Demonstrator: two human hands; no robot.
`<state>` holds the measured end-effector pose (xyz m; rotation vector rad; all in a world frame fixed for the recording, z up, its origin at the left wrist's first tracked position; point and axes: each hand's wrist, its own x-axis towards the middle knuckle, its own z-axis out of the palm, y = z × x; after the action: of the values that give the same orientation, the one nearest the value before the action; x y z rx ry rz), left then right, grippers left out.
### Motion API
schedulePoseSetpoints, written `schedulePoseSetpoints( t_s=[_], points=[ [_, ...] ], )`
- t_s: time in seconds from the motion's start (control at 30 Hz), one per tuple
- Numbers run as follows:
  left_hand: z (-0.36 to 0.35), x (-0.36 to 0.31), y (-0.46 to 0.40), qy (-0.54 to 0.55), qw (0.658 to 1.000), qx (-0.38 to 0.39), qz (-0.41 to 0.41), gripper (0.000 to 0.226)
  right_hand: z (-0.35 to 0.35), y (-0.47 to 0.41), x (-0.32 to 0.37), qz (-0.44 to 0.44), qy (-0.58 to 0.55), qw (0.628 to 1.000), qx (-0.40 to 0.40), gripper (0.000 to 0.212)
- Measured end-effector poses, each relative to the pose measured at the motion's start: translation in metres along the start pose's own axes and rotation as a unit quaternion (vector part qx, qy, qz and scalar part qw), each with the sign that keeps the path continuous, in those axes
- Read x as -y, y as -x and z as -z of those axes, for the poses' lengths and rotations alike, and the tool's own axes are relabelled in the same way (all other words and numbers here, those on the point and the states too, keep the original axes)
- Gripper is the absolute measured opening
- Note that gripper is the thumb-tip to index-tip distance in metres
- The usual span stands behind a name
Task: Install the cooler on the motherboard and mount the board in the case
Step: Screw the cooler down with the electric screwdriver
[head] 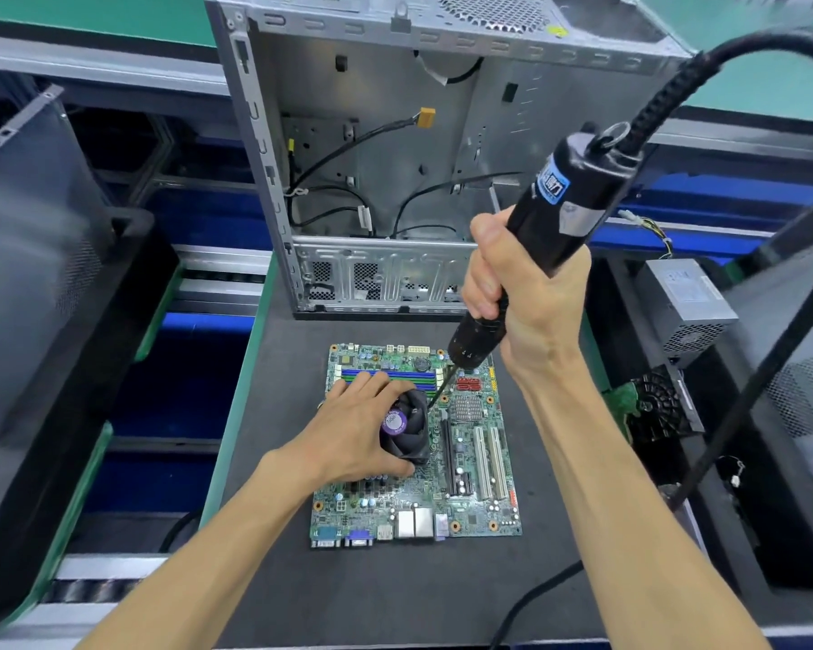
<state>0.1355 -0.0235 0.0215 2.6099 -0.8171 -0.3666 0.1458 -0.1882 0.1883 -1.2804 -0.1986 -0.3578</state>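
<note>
1. Motherboard (470,466) flat on the dark mat (372,593), near the open case (372,147) standing behind it and not yet mounted.
2. Cooler (407,429) seated on the board, left of the expansion slots.
3. Left hand (348,431) on the cooler, fingers spread and curled round its housing, thumb at the near side, steadying it.
4. Right hand (522,293) wrapped tight round the electric screwdriver (531,246), bit angled down to the cooler's far right corner.
5. Likely stiff but fragile: board best lifted by bare edges, cooler gripped by the frame, never the fan blades.
6. Probably light enough for one hand; uneven screw pressure risks tilting the cooler.
</note>
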Motion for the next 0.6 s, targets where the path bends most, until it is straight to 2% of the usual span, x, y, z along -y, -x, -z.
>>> schedulePoseSetpoints(
  t_s=[0.17,0.3,0.43,0.6],
  points=[
    [0.000,0.000,-0.001,0.003,1.000,-0.002,-0.001,0.101,-0.002,-0.001,0.000,0.008,0.028,0.999,-0.024,0.028],
    [0.000,0.000,0.000,0.001,1.000,0.001,-0.001,0.100,-0.003,-0.003,-0.001,-0.002,0.007,1.000,-0.008,0.004],
    [0.001,-0.001,0.001,-0.010,1.000,0.000,-0.004,0.101,-0.001,-0.007,0.002,-0.023,-0.025,0.999,0.009,0.022],
    [0.014,0.013,0.014,-0.047,0.999,0.005,-0.005,0.128,0.000,-0.005,0.021,0.003,-0.036,0.999,-0.022,0.017]
  ],
)
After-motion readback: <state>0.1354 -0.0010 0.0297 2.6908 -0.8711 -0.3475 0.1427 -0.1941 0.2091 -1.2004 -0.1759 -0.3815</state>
